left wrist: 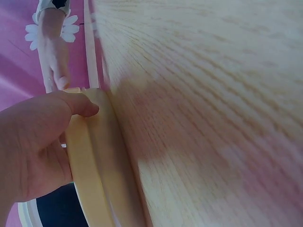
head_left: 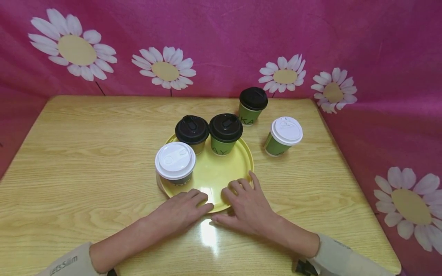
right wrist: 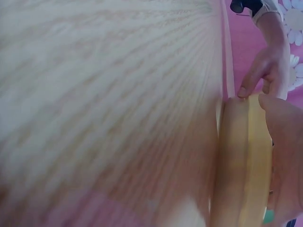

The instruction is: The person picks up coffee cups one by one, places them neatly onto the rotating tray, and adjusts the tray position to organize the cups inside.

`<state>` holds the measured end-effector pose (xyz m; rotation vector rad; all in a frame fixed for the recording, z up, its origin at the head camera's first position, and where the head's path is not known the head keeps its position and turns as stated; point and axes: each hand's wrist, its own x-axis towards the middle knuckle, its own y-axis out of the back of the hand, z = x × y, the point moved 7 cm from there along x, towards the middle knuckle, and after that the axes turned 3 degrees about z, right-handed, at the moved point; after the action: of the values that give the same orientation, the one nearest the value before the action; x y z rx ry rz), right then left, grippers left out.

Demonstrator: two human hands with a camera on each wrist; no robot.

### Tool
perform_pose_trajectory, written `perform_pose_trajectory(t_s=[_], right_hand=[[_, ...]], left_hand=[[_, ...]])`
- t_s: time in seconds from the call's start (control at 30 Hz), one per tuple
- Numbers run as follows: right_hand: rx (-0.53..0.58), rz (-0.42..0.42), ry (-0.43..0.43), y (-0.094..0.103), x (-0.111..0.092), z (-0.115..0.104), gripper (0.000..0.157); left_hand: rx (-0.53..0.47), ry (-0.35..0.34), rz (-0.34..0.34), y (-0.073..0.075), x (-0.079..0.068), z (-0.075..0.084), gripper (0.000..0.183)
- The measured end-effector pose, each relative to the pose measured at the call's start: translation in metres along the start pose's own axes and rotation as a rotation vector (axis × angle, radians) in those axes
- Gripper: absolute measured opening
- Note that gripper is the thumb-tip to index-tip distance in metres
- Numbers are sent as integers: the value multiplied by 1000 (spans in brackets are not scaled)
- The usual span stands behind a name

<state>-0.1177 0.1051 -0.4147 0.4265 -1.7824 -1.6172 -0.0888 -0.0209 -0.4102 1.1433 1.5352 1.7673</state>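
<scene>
A round yellow tray point(head_left: 221, 180) lies on the wooden table. My left hand point(head_left: 188, 207) grips its near rim, with the thumb point(left wrist: 87, 105) over the outer side and the fingers on the inner side. To the right, my right hand point(head_left: 250, 207) holds the same rim, fingers reaching inside and thumb outside. Three lidded paper cups stand on the tray: a white-lidded cup point(head_left: 175, 163) at the left, a brown cup with a black lid point(head_left: 192, 130) behind it, and a green cup with a black lid point(head_left: 224, 132) lettered "AY".
Off the tray, a green black-lidded cup point(head_left: 251, 107) stands behind it, lettered "KA". Right of the tray is a green white-lidded cup point(head_left: 281, 136). A pink cloth with daisies point(head_left: 221, 46) hangs behind the table point(head_left: 96, 153) and along its right side.
</scene>
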Motion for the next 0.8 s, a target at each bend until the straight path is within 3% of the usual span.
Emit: perform_pose_trajectory(t_s=[0.27,0.47,0.8], right_hand=[[69,44,-10,8,1,12,51],[181,155,-44,17,1,26,46],[335,254,-181,23,0,57,47]], left_hand=[[-13,3,3,-1,0,0,22],[-18,-5,23,1,0,0,22],[-20,-1,18,0,-1,-1,20]])
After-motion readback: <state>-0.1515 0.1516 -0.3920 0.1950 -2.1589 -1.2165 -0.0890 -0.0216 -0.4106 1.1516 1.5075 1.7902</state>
